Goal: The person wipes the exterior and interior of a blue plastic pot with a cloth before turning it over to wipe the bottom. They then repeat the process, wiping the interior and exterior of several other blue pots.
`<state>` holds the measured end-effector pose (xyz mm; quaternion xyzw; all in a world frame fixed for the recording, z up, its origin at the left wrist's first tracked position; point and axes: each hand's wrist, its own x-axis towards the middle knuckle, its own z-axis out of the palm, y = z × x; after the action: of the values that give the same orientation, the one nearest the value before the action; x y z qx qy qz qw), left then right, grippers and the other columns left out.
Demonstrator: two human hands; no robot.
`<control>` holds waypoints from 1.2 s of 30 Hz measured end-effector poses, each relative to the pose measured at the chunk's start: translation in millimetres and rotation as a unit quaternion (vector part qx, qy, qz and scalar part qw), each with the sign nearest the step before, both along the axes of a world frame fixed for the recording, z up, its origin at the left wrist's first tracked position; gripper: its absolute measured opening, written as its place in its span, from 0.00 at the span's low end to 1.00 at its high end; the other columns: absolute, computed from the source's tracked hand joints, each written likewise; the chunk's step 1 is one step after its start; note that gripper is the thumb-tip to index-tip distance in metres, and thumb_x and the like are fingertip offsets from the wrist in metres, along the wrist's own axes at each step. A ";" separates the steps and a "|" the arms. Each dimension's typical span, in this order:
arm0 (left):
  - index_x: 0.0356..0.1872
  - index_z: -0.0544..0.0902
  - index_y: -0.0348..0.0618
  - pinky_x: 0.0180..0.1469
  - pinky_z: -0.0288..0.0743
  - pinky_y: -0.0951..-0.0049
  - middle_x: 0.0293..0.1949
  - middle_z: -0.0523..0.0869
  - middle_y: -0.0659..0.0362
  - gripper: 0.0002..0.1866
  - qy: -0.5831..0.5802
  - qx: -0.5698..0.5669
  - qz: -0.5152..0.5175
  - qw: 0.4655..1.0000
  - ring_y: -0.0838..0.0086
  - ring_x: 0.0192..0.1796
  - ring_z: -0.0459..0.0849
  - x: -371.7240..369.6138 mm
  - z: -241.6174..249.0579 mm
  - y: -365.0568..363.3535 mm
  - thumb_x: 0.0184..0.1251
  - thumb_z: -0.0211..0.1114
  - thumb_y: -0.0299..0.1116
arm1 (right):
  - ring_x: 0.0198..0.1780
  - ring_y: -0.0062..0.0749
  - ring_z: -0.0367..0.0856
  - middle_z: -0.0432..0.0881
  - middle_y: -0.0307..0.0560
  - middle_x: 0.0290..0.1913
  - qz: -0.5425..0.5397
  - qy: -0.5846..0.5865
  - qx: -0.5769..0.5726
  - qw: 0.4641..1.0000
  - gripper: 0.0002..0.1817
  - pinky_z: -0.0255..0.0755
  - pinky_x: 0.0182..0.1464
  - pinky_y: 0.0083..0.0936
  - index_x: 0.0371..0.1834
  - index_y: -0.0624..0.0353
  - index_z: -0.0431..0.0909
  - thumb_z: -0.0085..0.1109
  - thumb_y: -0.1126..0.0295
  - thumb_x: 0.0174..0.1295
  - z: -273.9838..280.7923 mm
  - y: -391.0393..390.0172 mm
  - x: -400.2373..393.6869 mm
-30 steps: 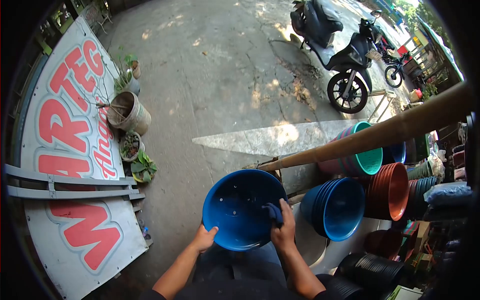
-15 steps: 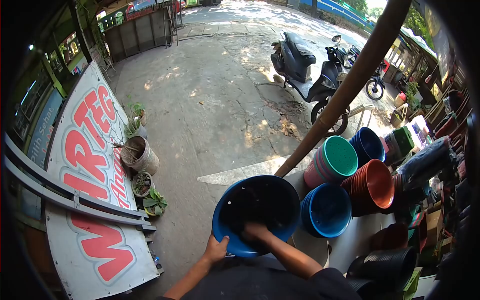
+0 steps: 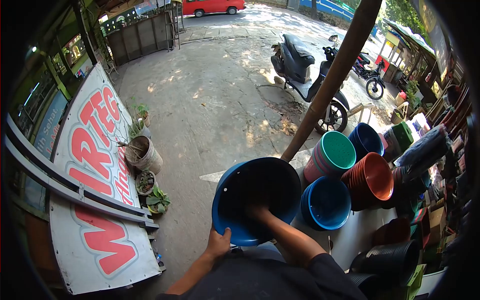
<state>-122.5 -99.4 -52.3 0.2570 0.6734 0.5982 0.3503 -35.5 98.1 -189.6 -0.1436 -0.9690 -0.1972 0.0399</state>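
A large blue bucket (image 3: 222,202) with a dark inside is held tilted in front of my body, its mouth facing up toward me. My left hand (image 3: 218,242) grips its near left rim, thumb lapped over the edge. My right hand (image 3: 258,212) reaches down inside, close to the inner wall. Shadow hides its fingers, so whether they hold anything does not show. A small bright spot, perhaps a hole, shows near the left of the bucket's inner wall.
Stacked buckets stand to the right: blue (image 3: 327,204), green and pink (image 3: 337,152), orange (image 3: 372,180) and dark blue (image 3: 367,142). A slanting bamboo pole (image 3: 325,100) rises beyond my bucket. At left lean a sign board (image 3: 100,175) and potted plants (image 3: 144,154). A scooter (image 3: 300,65) is parked ahead.
The blue bucket has risen slightly in view and tipped more toward me. My right hand has shifted up and a little right inside it. A red van now shows on the road.
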 end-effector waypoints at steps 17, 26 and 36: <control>0.64 0.69 0.28 0.61 0.74 0.66 0.55 0.82 0.48 0.23 -0.032 -0.013 -0.044 0.998 0.66 0.57 0.82 -10.2 28.9 -12.0 0.69 0.57 0.23 | 0.41 0.54 0.85 0.86 0.57 0.41 -0.128 0.064 -0.367 0.919 0.14 0.78 0.46 0.48 0.43 0.59 0.87 0.58 0.63 0.60 92.7 5.8 -18.1; 0.66 0.67 0.30 0.64 0.73 0.65 0.58 0.81 0.48 0.25 -0.022 0.042 -0.118 0.992 0.65 0.60 0.80 -29.4 21.1 -23.3 0.67 0.56 0.20 | 0.41 0.53 0.86 0.86 0.58 0.40 -0.058 0.025 -0.403 0.913 0.14 0.78 0.47 0.49 0.43 0.58 0.87 0.58 0.64 0.60 74.5 3.7 23.1; 0.65 0.68 0.31 0.62 0.74 0.66 0.57 0.81 0.49 0.24 -0.042 0.013 -0.080 0.996 0.66 0.59 0.82 -25.5 16.9 -19.8 0.67 0.56 0.20 | 0.41 0.52 0.86 0.86 0.58 0.39 0.013 -0.008 -0.436 0.900 0.13 0.79 0.47 0.49 0.42 0.58 0.87 0.59 0.65 0.59 74.9 11.0 4.3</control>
<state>-148.0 -119.1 -35.5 0.2890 0.6278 0.5869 0.4218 -31.2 109.1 -114.7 -0.1329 -0.9601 0.2441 -0.0318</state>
